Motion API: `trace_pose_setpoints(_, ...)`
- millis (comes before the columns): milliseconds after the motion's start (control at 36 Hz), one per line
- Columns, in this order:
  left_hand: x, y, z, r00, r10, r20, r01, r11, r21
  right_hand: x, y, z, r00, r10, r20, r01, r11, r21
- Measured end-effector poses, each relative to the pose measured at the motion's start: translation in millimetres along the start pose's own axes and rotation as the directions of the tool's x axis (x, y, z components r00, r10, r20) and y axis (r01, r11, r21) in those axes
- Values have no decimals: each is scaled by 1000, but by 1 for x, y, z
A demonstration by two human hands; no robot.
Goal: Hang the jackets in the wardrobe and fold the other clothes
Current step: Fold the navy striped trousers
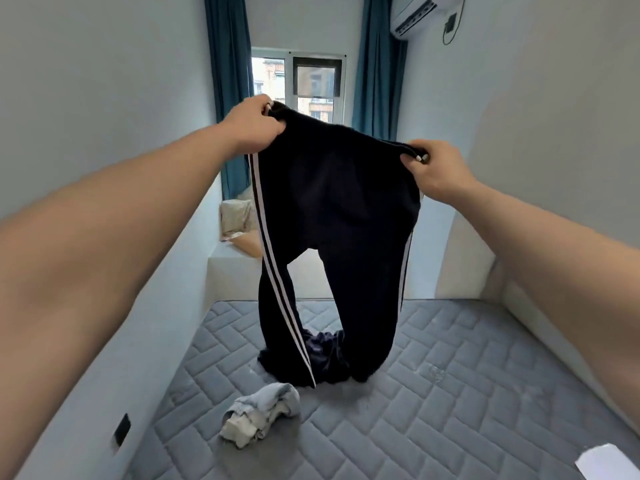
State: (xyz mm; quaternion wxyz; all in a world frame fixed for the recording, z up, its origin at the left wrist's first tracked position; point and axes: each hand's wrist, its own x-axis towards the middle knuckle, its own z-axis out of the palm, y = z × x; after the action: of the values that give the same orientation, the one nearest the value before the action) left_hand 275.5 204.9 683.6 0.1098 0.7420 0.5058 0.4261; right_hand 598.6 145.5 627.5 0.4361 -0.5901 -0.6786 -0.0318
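The left hand grips one corner of the waistband of a single pair of dark track pants with white side stripes, fingers curled round the cloth, with a bare wall close beyond it. The right hand pinches the other corner, lower than the left, and both legs hang between the hands down to a grey quilted mattress. Below the left hand lies one crumpled pale garment; one dark bundle sits at the cuffs, and open mattress spreads below the right hand.
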Motion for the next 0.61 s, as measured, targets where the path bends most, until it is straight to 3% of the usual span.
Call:
trace_pose_setpoints(167,-18,-3,8,997,20,71,-17,999,-45,-19,7,-12,1000,-2,4,2,1000,-4)
trace_pose_setpoints(306,-69,-27,43,975,21,220,-22,1000,-2,-71,28,-1,992,38,124,-29,997,-70)
trace_pose_setpoints(444,-147,-71,91,913,-6,407,-20,998,61,-156,63,36,955,131,267,-101,987,-125)
trace_pose_setpoints(611,-265,-142,158,784,-70,617,45,997,57,-285,110,97,842,261,473,-195,963,-184)
